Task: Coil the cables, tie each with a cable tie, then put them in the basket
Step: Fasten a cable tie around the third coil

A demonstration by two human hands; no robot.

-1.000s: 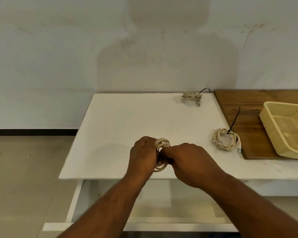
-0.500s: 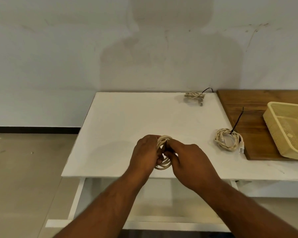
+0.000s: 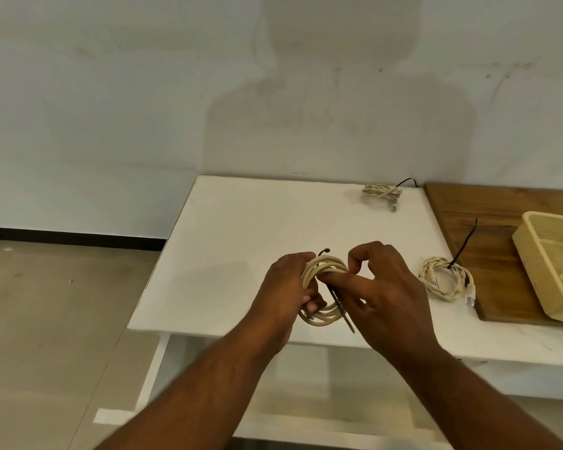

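Your front coil [image 3: 325,274] is cream, its cable tie [image 3: 341,308] black. Right coil [image 3: 442,282] and far coil [image 3: 382,191] match: cream with black ties [image 3: 465,245]. You have a white worktop [image 3: 257,228], a brown wood-grained board [image 3: 501,206] and a pale yellow basket [image 3: 540,274] with a mesh pattern.

A white table [image 3: 241,222] is standing against the wall [image 3: 111,125], carrying a wooden board [image 3: 488,222] over its right part. A yellow mesh basket [image 3: 550,217] is sitting on the board, toward its right side. Just off the board's left edge, near its front corner, a tied cream coil [image 3: 446,280] is lying flat on the white top, its black cable tie tail [image 3: 465,245] reaching across onto the board. A second tied coil [image 3: 382,192] is lying just left of the board's far corner, its black tie tail [image 3: 407,180] curving toward that corner.
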